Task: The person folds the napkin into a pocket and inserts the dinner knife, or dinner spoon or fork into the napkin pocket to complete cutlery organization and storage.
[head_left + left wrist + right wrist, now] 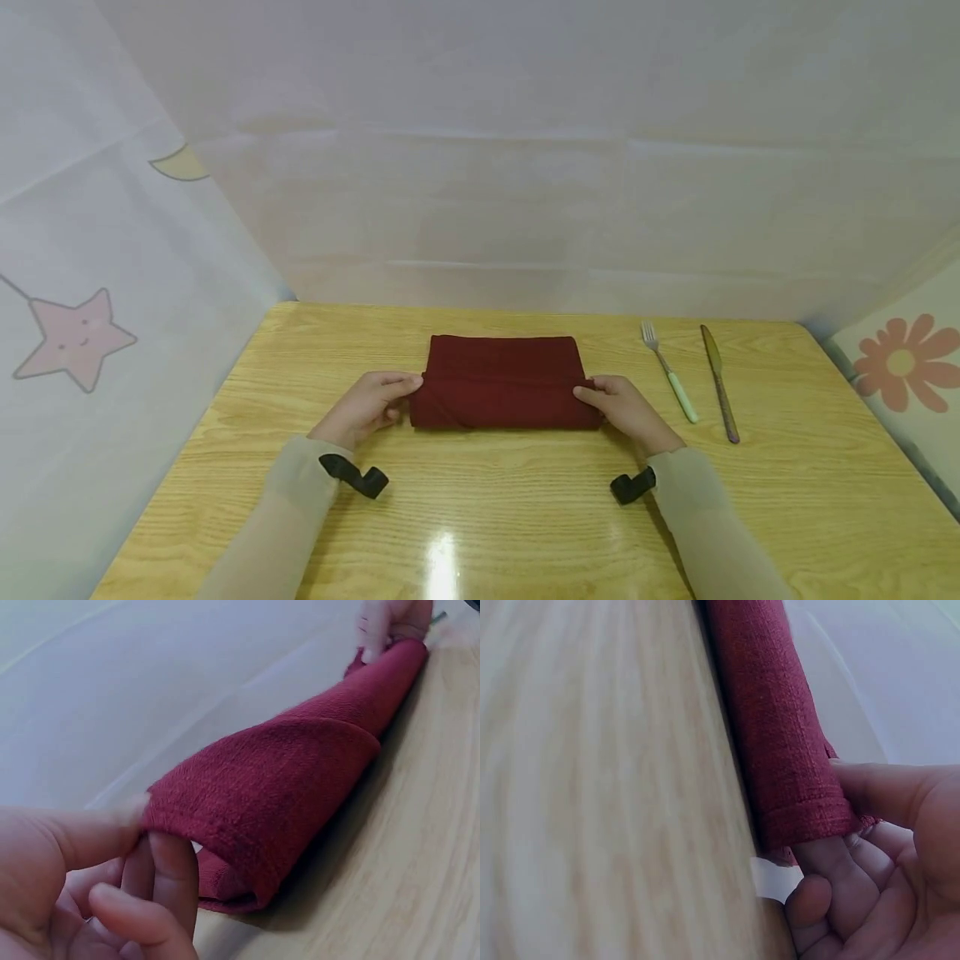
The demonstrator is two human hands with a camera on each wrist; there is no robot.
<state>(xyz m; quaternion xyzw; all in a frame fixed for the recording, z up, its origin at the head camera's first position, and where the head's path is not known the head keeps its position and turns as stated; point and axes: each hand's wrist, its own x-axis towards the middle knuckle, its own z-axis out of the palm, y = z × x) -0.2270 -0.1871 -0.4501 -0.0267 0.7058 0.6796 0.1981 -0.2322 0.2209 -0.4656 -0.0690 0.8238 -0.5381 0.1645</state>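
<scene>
A dark red cloth napkin (502, 404) lies on the wooden table, its near part folded over toward the back so that a flat strip shows behind the fold. My left hand (369, 407) pinches the folded layer at its left end between thumb and fingers. In the left wrist view the napkin (262, 780) arches up in an open loop beside the left fingers. At the other end my right hand (618, 407) pinches the fold, thumb on top. The right wrist view shows fingers of the right hand (877, 862) tucked inside the napkin's rolled edge (780, 727).
To the right of the napkin lie a fork (670, 371) with a pale green handle and a table knife (720, 383). A white sheet (480, 208) hangs behind the wooden table (487, 500), with printed cloth on both sides.
</scene>
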